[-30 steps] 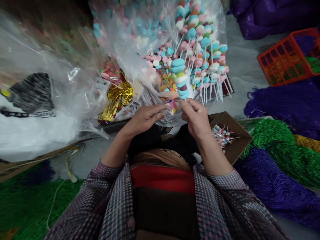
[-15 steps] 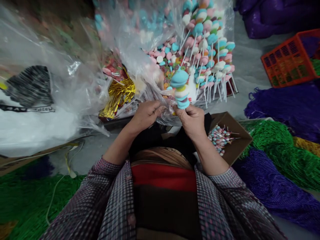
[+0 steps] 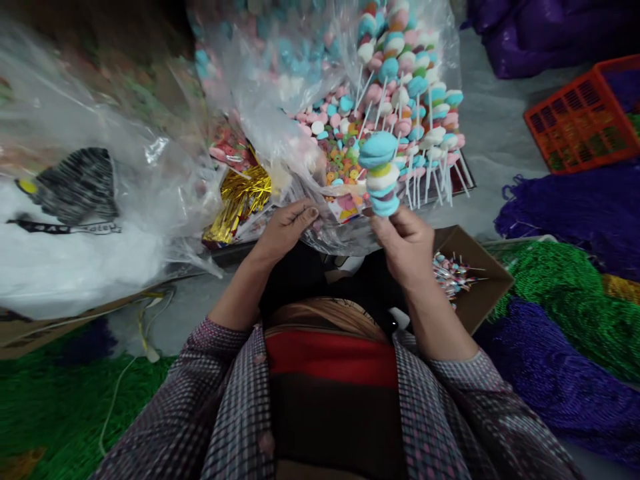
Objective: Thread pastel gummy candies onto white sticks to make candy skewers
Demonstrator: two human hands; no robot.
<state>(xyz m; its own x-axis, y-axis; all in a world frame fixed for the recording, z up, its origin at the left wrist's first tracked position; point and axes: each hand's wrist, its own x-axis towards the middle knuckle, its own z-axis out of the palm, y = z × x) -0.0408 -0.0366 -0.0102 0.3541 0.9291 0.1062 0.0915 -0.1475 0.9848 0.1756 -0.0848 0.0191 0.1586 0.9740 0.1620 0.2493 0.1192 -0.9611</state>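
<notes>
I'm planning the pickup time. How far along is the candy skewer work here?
Done: a big pile of finished skewers lies beyond the hands. In hand: the right hand holds one stacked candy skewer roughly upright, and the left hand curls against the clear plastic bag. Left: many loose candies lie unskewered in that bag, so plenty seems to remain.

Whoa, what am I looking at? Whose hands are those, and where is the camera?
The camera sits on a person's head, looking down, so you see their own hands. The right hand pinches a candy skewer, a stick stacked with blue, white and yellow sweets. The left hand, fingers curled, touches a clear plastic bag of loose sweets. Behind lies a pile of skewers. A cardboard box beside the right hand holds small lollipops. Green strands and purple strands lie around.
</notes>
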